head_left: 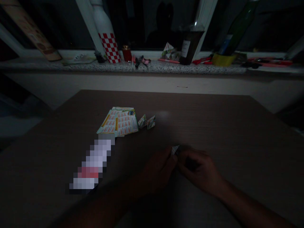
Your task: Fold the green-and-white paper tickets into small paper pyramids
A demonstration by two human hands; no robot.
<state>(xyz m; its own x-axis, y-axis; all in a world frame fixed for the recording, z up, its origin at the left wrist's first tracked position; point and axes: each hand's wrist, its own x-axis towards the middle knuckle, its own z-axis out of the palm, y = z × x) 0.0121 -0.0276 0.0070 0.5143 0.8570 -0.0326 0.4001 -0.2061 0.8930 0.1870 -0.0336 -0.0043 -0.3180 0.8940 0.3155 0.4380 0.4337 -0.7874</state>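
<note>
A small piece of folded paper [175, 149] with a pale, striped print pokes up between my fingertips, just above the table. My left hand [158, 169] grips its left side between thumb and fingers. From the right, my right hand [204, 167] pinches at the other edge, thumb and forefinger curled together. The paper's lower part is hidden by my fingers. Beyond my hands stand two little folded paper pieces [151, 122], beside a stack of printed paper slips [125, 123] with rows of red figures.
A blurred-out, phone-like bright object [95, 164] lies left of my hands on the brown table [213, 120]. Along the stone windowsill [156, 68] stand a red-checkered white bottle [109, 41], a dark cup [190, 46], a green bottle [239, 28] and several small things.
</note>
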